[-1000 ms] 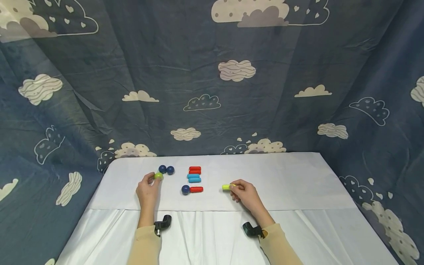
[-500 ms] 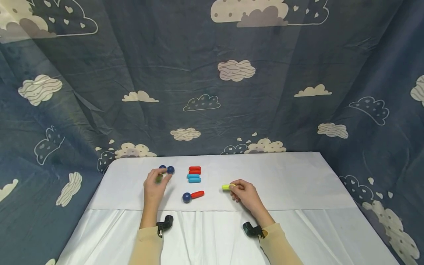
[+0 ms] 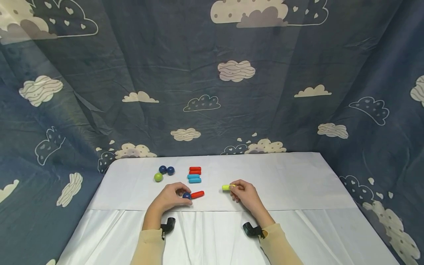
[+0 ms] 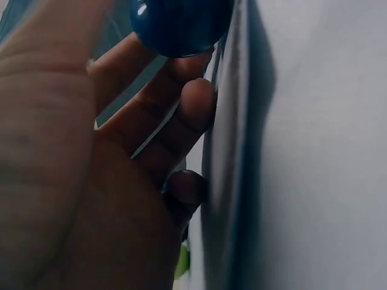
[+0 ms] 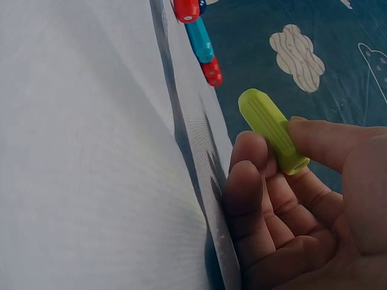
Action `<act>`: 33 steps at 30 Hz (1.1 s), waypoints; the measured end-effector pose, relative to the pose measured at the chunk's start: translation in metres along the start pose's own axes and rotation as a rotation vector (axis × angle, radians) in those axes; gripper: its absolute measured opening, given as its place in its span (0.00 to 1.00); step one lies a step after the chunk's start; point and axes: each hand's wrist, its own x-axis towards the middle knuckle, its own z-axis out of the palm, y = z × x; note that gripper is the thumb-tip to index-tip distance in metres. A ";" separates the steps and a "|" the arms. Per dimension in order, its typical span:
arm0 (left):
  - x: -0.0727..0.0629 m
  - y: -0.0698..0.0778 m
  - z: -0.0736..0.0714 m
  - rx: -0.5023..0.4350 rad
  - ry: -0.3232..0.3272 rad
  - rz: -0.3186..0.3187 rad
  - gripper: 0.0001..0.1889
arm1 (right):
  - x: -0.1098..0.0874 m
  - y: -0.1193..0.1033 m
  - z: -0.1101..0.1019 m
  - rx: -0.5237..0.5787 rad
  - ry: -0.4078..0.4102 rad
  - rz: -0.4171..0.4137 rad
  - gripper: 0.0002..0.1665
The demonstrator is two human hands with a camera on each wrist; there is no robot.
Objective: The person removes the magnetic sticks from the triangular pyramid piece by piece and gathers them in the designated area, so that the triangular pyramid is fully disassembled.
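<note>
My left hand [image 3: 170,197] reaches round a dark blue ball [image 3: 187,195], thumb on the near side and fingers on the far side. Up close in the left wrist view, the same glossy blue ball [image 4: 181,27] sits by the fingertips, just above the white cloth. A red stick [image 3: 197,194] lies with one end against that ball. My right hand [image 3: 243,192] pinches a yellow-green stick [image 5: 269,124] between thumb and fingers. This stick is ribbed along its side, with a small hole in the end facing the palm.
On the white-covered table [image 3: 281,176], a lime green ball [image 3: 158,177] lies near two dark blue balls [image 3: 166,170]. Two red sticks [image 3: 195,170] and two light blue sticks [image 3: 194,178] form a column to their right. A cloud-patterned curtain [image 3: 198,81] hangs behind.
The left hand has let go of the green ball and moved right and nearer to the blue ball. That ball and its red stick shifted nearer, the stick now angled. The right hand stays still.
</note>
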 end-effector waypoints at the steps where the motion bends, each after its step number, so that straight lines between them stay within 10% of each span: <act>1: 0.001 0.000 0.001 0.024 -0.005 0.001 0.19 | 0.000 0.000 0.000 0.000 0.002 0.002 0.10; 19: 0.004 0.004 0.007 0.214 0.175 0.088 0.01 | -0.002 -0.003 0.001 -0.008 0.002 -0.001 0.11; 33: 0.004 -0.001 0.005 0.351 0.358 0.098 0.08 | -0.001 -0.003 0.001 -0.014 -0.012 0.010 0.11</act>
